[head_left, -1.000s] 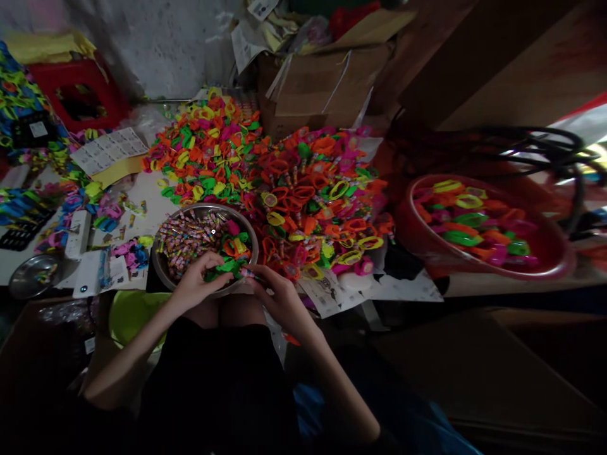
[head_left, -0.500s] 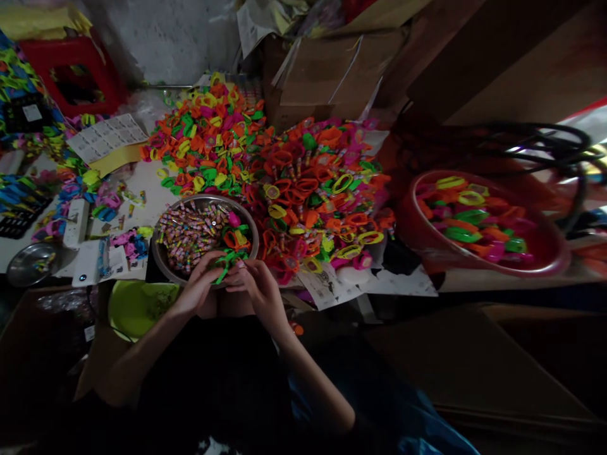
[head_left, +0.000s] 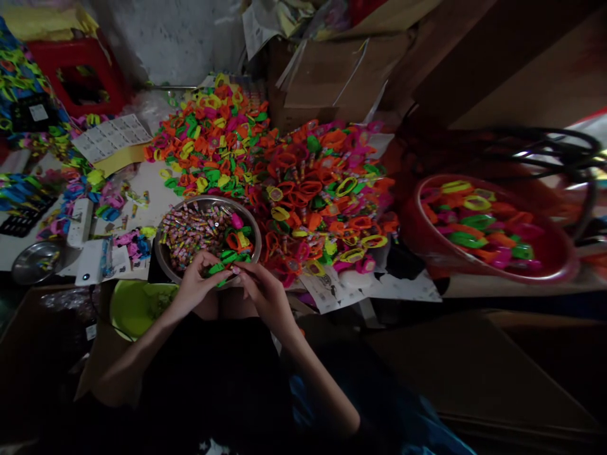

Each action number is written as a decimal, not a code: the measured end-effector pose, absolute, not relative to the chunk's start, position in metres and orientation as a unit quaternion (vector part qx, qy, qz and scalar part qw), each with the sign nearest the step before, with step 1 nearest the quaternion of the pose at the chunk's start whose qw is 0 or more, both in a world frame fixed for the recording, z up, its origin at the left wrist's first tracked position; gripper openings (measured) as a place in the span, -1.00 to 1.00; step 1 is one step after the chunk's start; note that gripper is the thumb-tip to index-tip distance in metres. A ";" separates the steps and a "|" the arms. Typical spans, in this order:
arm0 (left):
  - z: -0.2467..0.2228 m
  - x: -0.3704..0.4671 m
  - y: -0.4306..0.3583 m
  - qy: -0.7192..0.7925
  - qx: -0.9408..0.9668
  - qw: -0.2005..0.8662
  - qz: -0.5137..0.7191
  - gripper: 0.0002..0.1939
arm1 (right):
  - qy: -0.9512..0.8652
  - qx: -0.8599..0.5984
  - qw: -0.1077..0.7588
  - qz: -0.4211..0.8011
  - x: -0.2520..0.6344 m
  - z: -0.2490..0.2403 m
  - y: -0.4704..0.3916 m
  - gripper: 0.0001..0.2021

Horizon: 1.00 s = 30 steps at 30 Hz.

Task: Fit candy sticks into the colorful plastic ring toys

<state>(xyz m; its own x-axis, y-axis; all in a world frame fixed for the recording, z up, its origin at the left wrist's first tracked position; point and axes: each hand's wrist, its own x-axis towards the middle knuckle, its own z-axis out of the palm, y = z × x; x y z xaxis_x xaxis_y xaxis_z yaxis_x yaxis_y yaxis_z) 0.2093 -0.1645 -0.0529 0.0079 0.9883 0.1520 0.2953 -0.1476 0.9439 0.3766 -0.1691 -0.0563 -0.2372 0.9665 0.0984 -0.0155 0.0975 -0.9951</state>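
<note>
A metal bowl (head_left: 161, 253) holds many small striped wrapped pieces (head_left: 187, 237) on its left side and green, orange and pink plastic pieces on its right. Over its front rim, my left hand (head_left: 202, 281) is closed round a green plastic piece (head_left: 217, 269). My right hand (head_left: 258, 287) meets it from the right, thumb and fingers pinched at the same piece's right end, near something small and pale. Behind the bowl lies a heap of bright plastic pieces (head_left: 208, 136), and a second heap (head_left: 322, 189) with striped pieces among it is to the right.
A red basin (head_left: 564, 265) of plastic pieces stands at the right, beside black cables (head_left: 545, 142). A lime-green container (head_left: 130, 309) sits below the bowl. Further left are a power strip (head_left: 79, 222), a small metal bowl (head_left: 23, 268) and a red stool (head_left: 111, 79). Cardboard boxes (head_left: 341, 79) stand behind.
My left fingers have closed further round the green piece, which now sits lower and shows less. My right hand has shifted slightly, its fingertips still meeting the left. The whole view has moved slightly.
</note>
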 end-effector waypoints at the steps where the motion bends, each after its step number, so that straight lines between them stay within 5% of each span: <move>1: -0.052 0.209 -0.165 0.536 0.621 0.350 0.452 -0.72 | -0.595 -0.415 0.462 0.510 0.378 -0.054 -0.170 -0.70; 11: -0.017 0.208 -0.174 0.453 0.822 0.033 0.344 -0.87 | -0.683 -0.412 0.480 0.365 0.388 -0.040 -0.183 -0.72; 30: -0.009 0.204 -0.181 0.424 0.874 -0.031 0.234 -0.84 | -0.754 -0.407 0.467 0.218 0.381 -0.041 -0.192 -0.81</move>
<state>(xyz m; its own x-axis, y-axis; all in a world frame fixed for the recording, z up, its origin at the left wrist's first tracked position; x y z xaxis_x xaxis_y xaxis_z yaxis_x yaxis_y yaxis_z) 0.2041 -0.1805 -0.0087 0.5311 0.7262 0.4365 0.7557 -0.6390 0.1437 0.3811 -0.1922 -0.0410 -0.2328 0.8181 0.5259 0.4106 0.5729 -0.7094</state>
